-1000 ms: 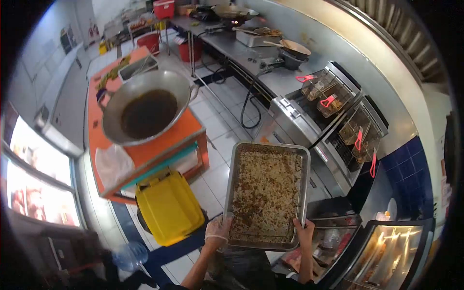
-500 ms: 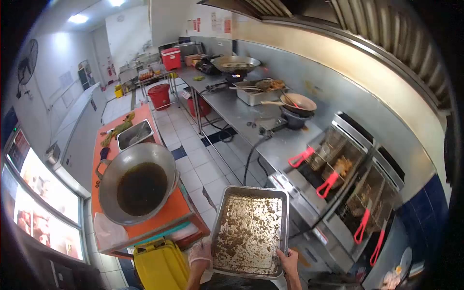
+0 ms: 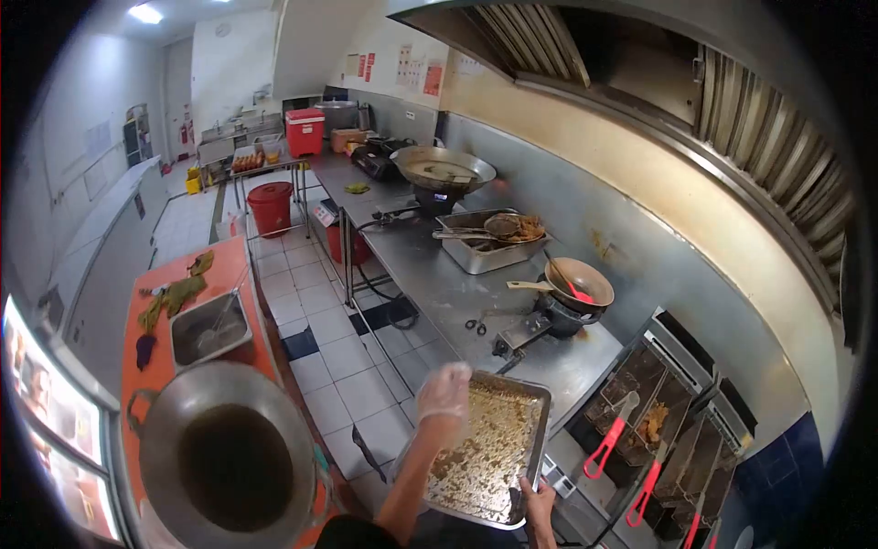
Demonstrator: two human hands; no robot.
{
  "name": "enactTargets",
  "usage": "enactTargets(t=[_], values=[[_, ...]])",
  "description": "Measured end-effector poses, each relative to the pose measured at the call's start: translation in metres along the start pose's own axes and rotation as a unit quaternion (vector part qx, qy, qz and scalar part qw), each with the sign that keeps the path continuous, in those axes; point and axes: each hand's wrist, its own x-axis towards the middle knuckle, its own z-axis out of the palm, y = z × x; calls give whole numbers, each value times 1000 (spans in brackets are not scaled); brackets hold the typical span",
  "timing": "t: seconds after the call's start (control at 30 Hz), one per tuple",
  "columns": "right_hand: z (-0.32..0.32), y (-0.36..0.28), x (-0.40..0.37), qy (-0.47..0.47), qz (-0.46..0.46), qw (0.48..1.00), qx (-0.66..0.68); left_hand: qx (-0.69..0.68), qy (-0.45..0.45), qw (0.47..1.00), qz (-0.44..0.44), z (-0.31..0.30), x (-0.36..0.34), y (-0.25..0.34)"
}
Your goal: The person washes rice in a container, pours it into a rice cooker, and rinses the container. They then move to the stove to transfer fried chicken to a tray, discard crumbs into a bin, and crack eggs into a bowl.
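A shallow metal tray (image 3: 489,448) is in front of me, its bottom speckled with brown crumbs and greasy residue. My right hand (image 3: 538,503), bare, grips its near right edge with the thumb on top of the rim. At the far left corner is my left hand (image 3: 444,395) in a clear plastic glove. It overlaps the rim there, its fingers blurred. To the left, a large wok (image 3: 169,412) with dark oil (image 3: 235,467) sits on an orange table (image 3: 261,352).
Behind the wok are a steel container (image 3: 212,331) and a green cloth (image 3: 178,297). On the right, fryers hold baskets with red handles (image 3: 604,448). The steel counter (image 3: 439,284) carries a pan (image 3: 585,279), a deep tray (image 3: 489,256) and another wok (image 3: 444,169).
My left hand has moved from the tray's near left edge up to its far left corner. The right hand stays on the tray. My view has turned, shifting the orange table lower left.
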Motion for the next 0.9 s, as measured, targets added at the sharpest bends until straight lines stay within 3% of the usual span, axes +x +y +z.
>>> enactTargets(t=[0.13, 0.2, 0.27, 0.33, 0.43, 0.47, 0.53, 0.7, 0.73, 0.77, 0.83, 0.9], values=[[50, -39, 33, 22, 27, 998, 58, 0, -73, 995, -69, 11, 134, 15], [88, -24, 127, 28, 37, 998, 41, 12, -96, 992, -76, 65, 230, -14], [126, -43, 167, 43, 34, 997, 48, 54, -81, 993, 71, 96, 307, -50], [161, -50, 213, 50, 62, 994, 72, 93, -86, 983, 129, 119, 379, -70], [215, -59, 280, 73, 42, 992, 90, 107, -247, 950, 155, 155, 480, -96], [227, -47, 295, 41, 71, 988, 128, 118, -254, 945, 168, 161, 502, -105], [244, -77, 312, 39, 95, 988, 111, 216, -358, 881, 222, 181, 543, -128], [281, -93, 377, 89, 125, 988, 21, 270, -439, 831, 211, 281, 668, -201], [295, -110, 384, 111, 105, 980, 126, 291, -404, 846, 191, 308, 690, -227], [306, -114, 393, 110, 122, 977, 137, 310, -370, 859, 169, 331, 711, -247], [320, -120, 405, 122, 172, 970, 125, 319, -421, 834, 157, 364, 737, -275], [340, -122, 412, 191, 137, 969, 82, 343, -443, 820, 117, 394, 758, -300]])
